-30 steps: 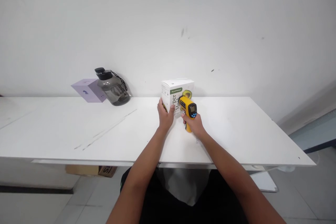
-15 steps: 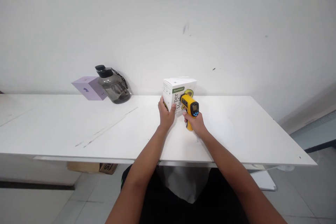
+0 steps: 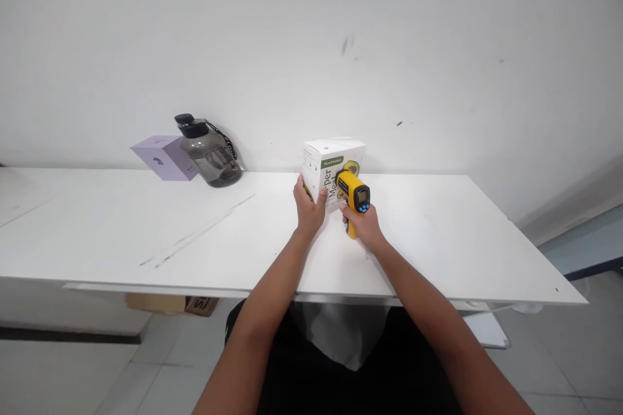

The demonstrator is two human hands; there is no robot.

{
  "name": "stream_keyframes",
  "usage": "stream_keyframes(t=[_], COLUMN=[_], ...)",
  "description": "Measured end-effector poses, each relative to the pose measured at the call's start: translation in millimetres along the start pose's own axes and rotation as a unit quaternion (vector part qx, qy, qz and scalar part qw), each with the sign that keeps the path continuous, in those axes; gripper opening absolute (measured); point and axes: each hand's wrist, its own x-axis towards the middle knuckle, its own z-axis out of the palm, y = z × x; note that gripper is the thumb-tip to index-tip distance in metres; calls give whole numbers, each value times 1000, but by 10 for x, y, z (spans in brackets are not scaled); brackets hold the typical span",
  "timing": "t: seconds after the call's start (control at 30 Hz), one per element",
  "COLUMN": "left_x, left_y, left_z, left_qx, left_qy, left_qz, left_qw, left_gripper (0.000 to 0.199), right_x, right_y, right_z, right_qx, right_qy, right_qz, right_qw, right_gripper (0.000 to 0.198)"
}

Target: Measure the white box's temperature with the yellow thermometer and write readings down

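A white carton (image 3: 312,170) with a green label and avocado pictures stands upright on the white table near the wall. My left hand (image 3: 310,209) grips its lower left corner, thumb on the near edge and fingers round the side. In my right hand (image 3: 364,224) is a yellow and black infrared thermometer (image 3: 351,185), held by its pistol handle. Its nose points at the carton's printed front, very close to it; whether they touch I cannot tell. The small screen and blue buttons face me.
To the left, a grey see-through water jug (image 3: 211,154) with a black cap leans beside a lilac box (image 3: 168,159). The white table (image 3: 195,220) runs along the wall (image 3: 292,45). Below its front edge lies a brown cardboard box (image 3: 156,302).
The whole view has shifted slightly, so the table and its objects sit a little higher. Both hands keep their grips on the carton and the thermometer.
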Motion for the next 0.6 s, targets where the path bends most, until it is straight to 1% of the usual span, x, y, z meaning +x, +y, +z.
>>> stream_keyframes(t=[0.07,0.13,0.2,0.27,0.37,0.6], left_x=[-1,5,17,34,58,69], left_y=[-6,-11,-15,-15,-14,-26], left_z=[7,11,10,5,-4,2], left_qx=[2,-1,-10,-18,-27,-40], left_qy=[11,30,54,79,97,97], left_qz=[-12,-24,-36,-49,-71,-94], left_qw=[1000,999,998,996,992,990], left_gripper=[77,77,78,78,77,77], right_x=[-4,-5,0,10,31,49], right_y=[11,26,40,48,49,33], right_z=[7,10,5,-8,-32,-53], right_qx=[-21,-66,-122,-160,-178,-215], right_qy=[16,58,112,148,164,176], right_qz=[-7,-34,-67,-79,-67,-45], right_qw=[1000,996,984,973,968,960], right_gripper=[42,40,37,35,35,36])
